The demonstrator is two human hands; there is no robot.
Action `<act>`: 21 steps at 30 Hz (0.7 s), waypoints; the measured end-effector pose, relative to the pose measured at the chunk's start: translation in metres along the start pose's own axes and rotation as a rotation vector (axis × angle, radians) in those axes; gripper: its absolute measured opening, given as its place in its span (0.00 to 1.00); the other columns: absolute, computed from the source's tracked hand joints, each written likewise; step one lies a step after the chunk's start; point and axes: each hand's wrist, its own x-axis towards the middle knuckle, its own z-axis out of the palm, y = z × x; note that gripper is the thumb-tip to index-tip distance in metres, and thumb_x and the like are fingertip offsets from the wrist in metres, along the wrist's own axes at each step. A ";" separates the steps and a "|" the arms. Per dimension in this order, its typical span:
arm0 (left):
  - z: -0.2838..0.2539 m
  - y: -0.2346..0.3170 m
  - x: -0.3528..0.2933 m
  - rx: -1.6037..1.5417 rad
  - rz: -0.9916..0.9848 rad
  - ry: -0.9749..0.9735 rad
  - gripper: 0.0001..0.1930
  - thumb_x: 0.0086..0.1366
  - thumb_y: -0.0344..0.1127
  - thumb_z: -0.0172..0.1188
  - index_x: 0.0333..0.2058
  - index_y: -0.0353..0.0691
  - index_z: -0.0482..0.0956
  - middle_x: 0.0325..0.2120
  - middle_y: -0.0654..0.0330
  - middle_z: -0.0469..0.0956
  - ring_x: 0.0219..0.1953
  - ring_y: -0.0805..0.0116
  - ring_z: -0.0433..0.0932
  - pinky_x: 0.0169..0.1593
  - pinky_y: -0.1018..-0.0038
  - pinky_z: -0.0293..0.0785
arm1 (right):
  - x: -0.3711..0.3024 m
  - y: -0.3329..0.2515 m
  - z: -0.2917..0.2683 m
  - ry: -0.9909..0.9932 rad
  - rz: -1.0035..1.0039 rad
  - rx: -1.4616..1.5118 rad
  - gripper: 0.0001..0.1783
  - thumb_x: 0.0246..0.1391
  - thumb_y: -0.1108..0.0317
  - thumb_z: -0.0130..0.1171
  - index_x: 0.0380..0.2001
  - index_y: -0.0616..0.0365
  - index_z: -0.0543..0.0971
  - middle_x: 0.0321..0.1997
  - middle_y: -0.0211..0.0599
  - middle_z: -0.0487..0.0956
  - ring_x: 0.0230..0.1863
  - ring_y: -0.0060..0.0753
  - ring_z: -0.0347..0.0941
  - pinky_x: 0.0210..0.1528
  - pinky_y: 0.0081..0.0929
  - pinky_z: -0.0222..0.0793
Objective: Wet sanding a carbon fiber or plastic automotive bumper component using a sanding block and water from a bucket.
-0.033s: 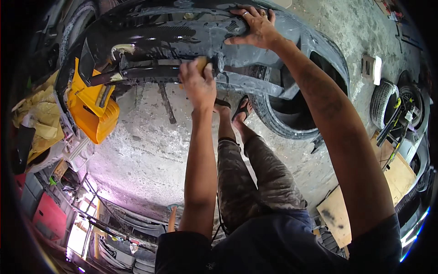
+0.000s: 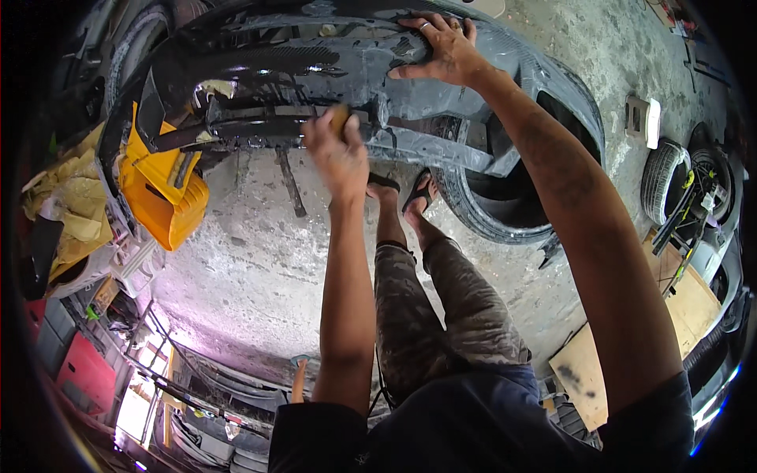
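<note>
A dark grey car bumper (image 2: 284, 67) stretches across the top of the view, its surface wet and streaked, with duller sanded-looking patches to the right. My left hand (image 2: 336, 154), blurred by motion, is closed round a small yellow-brown block (image 2: 339, 120) at the lower edge of the bumper's middle. Whether the block is a sponge or a sanding pad I cannot tell. Spread fingers of my right hand (image 2: 445, 51) lie flat on the upper right part of the bumper, with a ring on one finger. A tyre (image 2: 489, 213) sits under the bumper's right end.
A yellow plastic tub (image 2: 162, 209) stands left of my hands, beside crumpled brown paper (image 2: 75, 225). Loose tyres (image 2: 665, 180) and a hollow block (image 2: 635, 116) lie on the concrete floor (image 2: 260, 260) to the right. Wooden boards (image 2: 583, 374) rest at the lower right.
My left hand has shifted slightly left along the bumper's lower edge with the block. My right hand stays in place.
</note>
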 end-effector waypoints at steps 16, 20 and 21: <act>0.000 -0.002 0.009 0.232 0.159 -0.179 0.16 0.64 0.33 0.62 0.47 0.33 0.76 0.46 0.47 0.72 0.47 0.40 0.72 0.51 0.51 0.70 | 0.001 -0.018 -0.022 -0.220 0.094 0.147 0.64 0.30 0.28 0.73 0.68 0.51 0.63 0.72 0.57 0.57 0.72 0.71 0.51 0.72 0.63 0.47; 0.000 0.004 0.005 0.260 0.216 -0.236 0.14 0.64 0.34 0.61 0.46 0.33 0.76 0.45 0.48 0.72 0.48 0.41 0.72 0.52 0.51 0.70 | -0.003 -0.003 -0.020 -0.237 0.098 0.178 0.64 0.30 0.29 0.73 0.68 0.51 0.63 0.72 0.56 0.57 0.72 0.71 0.50 0.73 0.64 0.46; -0.005 -0.001 0.017 0.247 0.212 -0.291 0.14 0.64 0.34 0.61 0.46 0.33 0.76 0.45 0.48 0.72 0.47 0.41 0.72 0.52 0.50 0.69 | -0.001 -0.007 -0.020 -0.235 0.092 0.158 0.64 0.30 0.29 0.73 0.68 0.51 0.63 0.73 0.56 0.57 0.72 0.71 0.50 0.73 0.63 0.46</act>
